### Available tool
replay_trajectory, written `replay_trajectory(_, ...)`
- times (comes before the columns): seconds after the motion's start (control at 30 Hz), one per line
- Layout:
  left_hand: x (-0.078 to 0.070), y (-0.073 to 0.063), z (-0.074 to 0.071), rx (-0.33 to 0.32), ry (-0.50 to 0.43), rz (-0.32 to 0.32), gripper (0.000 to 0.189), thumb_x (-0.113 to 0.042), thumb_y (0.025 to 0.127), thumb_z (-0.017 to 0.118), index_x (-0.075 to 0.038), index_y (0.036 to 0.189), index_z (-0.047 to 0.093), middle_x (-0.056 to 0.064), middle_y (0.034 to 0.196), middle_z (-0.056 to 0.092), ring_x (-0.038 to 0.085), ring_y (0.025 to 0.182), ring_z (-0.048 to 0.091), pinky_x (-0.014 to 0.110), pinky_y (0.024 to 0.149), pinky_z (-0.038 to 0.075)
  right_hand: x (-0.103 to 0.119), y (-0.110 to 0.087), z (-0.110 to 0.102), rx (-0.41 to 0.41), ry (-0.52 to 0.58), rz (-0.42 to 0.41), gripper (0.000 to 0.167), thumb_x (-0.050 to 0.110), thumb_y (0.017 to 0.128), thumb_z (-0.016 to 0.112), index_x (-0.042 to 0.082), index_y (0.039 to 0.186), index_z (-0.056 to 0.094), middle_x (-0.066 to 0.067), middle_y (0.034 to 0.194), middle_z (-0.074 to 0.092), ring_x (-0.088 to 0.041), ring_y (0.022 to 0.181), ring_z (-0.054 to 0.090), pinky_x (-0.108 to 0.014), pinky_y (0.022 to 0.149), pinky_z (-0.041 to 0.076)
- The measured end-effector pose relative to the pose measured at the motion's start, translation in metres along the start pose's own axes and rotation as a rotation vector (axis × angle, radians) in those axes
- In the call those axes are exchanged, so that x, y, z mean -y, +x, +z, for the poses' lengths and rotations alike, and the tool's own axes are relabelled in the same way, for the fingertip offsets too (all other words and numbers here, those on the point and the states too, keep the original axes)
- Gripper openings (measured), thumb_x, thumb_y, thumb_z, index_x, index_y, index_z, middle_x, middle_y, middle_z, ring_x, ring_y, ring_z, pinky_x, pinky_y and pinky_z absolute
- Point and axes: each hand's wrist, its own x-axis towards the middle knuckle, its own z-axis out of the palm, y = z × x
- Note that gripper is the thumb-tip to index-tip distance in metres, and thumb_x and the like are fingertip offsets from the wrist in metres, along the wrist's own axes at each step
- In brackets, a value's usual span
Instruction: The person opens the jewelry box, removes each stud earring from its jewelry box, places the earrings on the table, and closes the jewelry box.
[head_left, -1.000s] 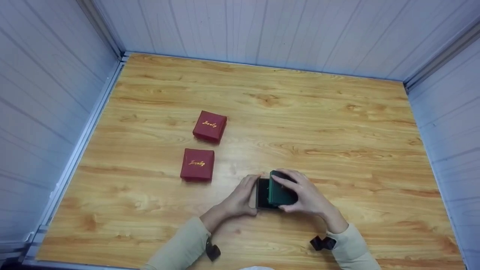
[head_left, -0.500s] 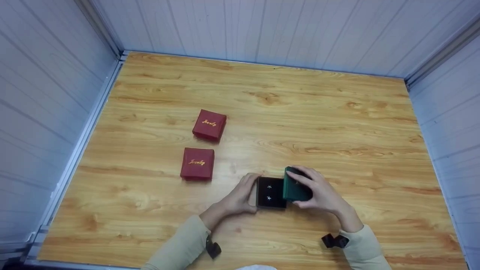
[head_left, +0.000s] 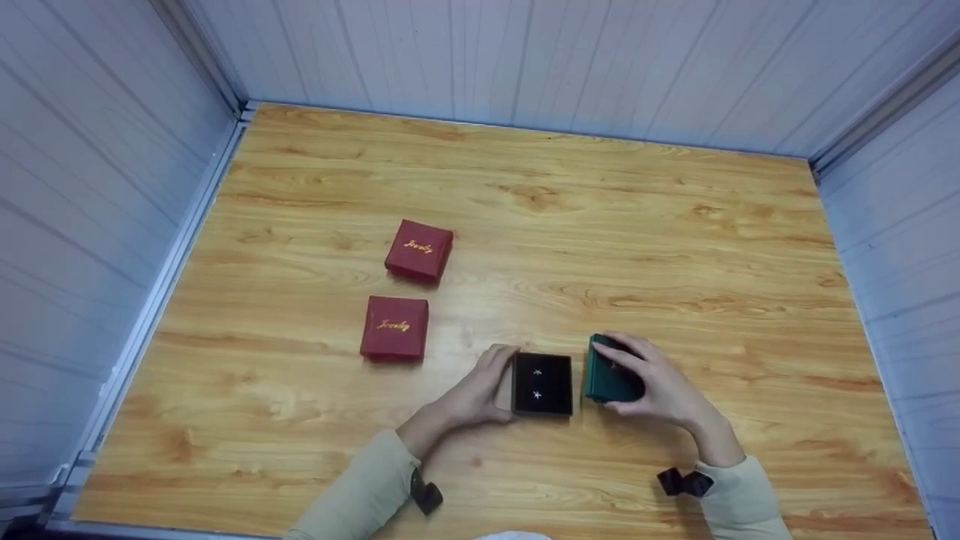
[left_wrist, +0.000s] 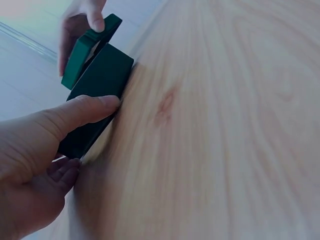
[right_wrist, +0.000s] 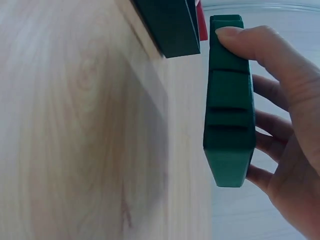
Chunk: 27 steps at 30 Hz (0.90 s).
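Observation:
The dark green base of a jewelry box [head_left: 556, 384] stands on the table in the head view, its black inside facing up. Two small silver star-shaped pieces [head_left: 537, 395] sit in it. My left hand [head_left: 469, 394] grips the base from its left side, with the thumb [left_wrist: 95, 109] along the near wall in the left wrist view. To the right of the base, my right hand [head_left: 664, 390] holds the green lid [head_left: 609, 381] tilted, thumb on one edge. In the right wrist view the lid [right_wrist: 229, 110] is apart from the base [right_wrist: 172, 27].
Two closed red boxes with gold "Jewelry" lettering lie to the left, one nearer [head_left: 394, 341] and one farther [head_left: 420, 259]. The wood-grain table [head_left: 637, 225] is bounded by pale panel walls [head_left: 487, 60] at the back and sides.
My right hand has moved the lid right, off the base and clear of it, uncovering the black inside and the two star pieces. The left hand and base have stayed nearly still.

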Motion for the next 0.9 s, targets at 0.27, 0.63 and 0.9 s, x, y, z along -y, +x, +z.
replay_trajectory(0.27, 0.0, -0.001, -0.002, 0.008, -0.038, 0.001, 0.109, -0.03, 0.055, 0.084, 0.001, 0.137, 0.018, 0.01, 0.129, 0.03, 0.02, 0.121, 0.029, 0.029, 0.102, 0.025, -0.007, -0.005, 0.007, 0.04, 0.013, 0.0, 0.079, 0.034, 0.063, 0.078, 0.016, 0.132, 0.044, -0.009, 0.136, 0.036, -0.027, 0.118, 0.036, -0.047, 0.087, 0.038)
replay_trajectory(0.63, -0.002, -0.005, -0.006, -0.037, -0.034, 0.035, 0.104, -0.034, 0.056, 0.082, 0.001, 0.136, 0.024, 0.009, 0.134, 0.031, 0.021, 0.123, 0.026, 0.031, 0.103, 0.024, -0.012, -0.006, 0.016, 0.079, -0.014, -0.009, 0.08, 0.037, 0.061, 0.078, 0.015, 0.131, 0.045, -0.009, 0.135, 0.037, -0.026, 0.12, 0.035, -0.046, 0.09, 0.036)
replay_trajectory(0.9, -0.001, -0.007, -0.004, -0.049, -0.036, 0.025, 0.105, -0.034, 0.057, 0.082, 0.001, 0.136, 0.024, 0.011, 0.135, 0.031, 0.021, 0.124, 0.026, 0.03, 0.104, 0.022, -0.013, -0.009, 0.016, 0.113, -0.023, -0.012, 0.082, 0.037, 0.061, 0.079, 0.016, 0.132, 0.044, -0.01, 0.136, 0.036, -0.027, 0.12, 0.035, -0.046, 0.089, 0.037)
